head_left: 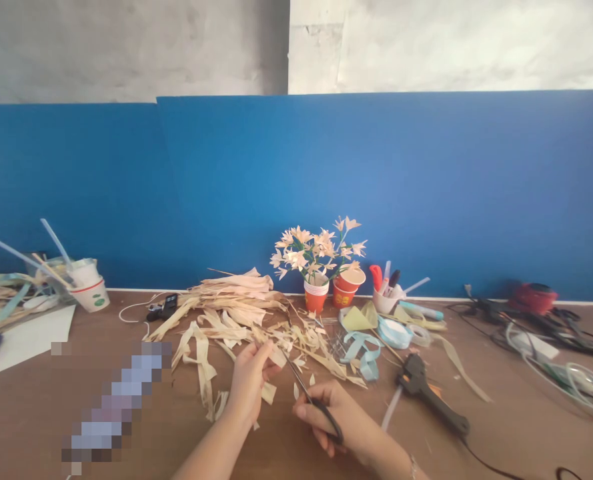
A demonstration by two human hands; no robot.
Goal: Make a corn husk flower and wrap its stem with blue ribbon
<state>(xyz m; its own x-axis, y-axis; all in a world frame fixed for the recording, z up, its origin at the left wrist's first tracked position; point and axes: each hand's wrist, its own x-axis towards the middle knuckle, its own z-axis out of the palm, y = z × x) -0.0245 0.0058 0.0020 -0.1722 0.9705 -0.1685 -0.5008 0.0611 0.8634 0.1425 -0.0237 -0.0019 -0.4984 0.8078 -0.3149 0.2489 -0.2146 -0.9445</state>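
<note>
Scissors, blades pointing forward-left, long axis diagonal

Blue partition, grey wall, brown tabletop

The tabletop is brown, the partition blue. Cream flowers have green stems. The glue gun is black.
</note>
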